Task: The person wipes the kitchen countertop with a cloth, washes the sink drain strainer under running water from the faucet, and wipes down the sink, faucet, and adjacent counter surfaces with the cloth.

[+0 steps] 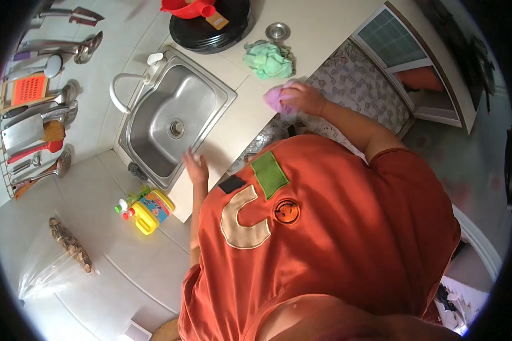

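Note:
My right hand (304, 99) grips a pink cloth (278, 99) and presses it on the pale countertop (241, 111) near its front edge. Just beyond lies a crumpled green cloth (268, 59). A round metal sink strainer (277, 31) sits behind that. My left hand (196, 167) is at the near rim of a stainless steel sink (151, 147), slightly blurred, fingers apart and holding nothing. Whether it touches the rim, I cannot tell. No water or dishes show in the sink basin, and its drain (176, 128) is visible.
A white faucet (118, 91) arches at the sink's back. Beside the sink stand a yellow detergent jug (147, 215) and a dark scouring pad (137, 171). A red pan (183, 9) rests on a black round lid or pan (213, 32). Utensils, including a cleaver (23, 133), hang on a wall rack.

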Motion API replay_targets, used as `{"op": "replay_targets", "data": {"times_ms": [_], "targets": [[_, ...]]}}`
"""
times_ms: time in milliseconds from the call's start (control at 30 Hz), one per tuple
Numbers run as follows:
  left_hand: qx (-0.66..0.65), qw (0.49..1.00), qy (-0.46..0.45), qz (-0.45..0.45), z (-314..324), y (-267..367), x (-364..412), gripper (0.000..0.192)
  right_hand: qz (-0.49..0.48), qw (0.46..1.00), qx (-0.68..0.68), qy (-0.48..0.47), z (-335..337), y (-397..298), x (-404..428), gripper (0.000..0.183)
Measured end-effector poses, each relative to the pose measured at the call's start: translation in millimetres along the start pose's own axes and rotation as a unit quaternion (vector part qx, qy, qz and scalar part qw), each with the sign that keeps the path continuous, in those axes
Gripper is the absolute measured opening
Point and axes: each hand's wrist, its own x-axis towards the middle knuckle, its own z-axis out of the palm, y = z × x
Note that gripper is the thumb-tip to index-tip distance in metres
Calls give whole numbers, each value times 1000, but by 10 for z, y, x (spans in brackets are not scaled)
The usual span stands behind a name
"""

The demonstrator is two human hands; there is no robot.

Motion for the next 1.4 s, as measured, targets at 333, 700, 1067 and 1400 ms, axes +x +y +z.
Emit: {"op": "replay_targets", "data": {"times_ms": [333,700,1067,1400], "targets": [[121,914,-96,376,797,3148,1474,60,319,945,-76,2,-633,1685,165,52],[203,910,-194,305,1204,2706,1515,46,335,937,-91,-34,-606,1446,263,57],[193,944,-180,198,473,1193,230,34,-8,990,136,-35,361,-259,693,37],[280,947,-157,-6,175,-775,-363,45,0,981,94,-169,-421,197,487,49]]}}
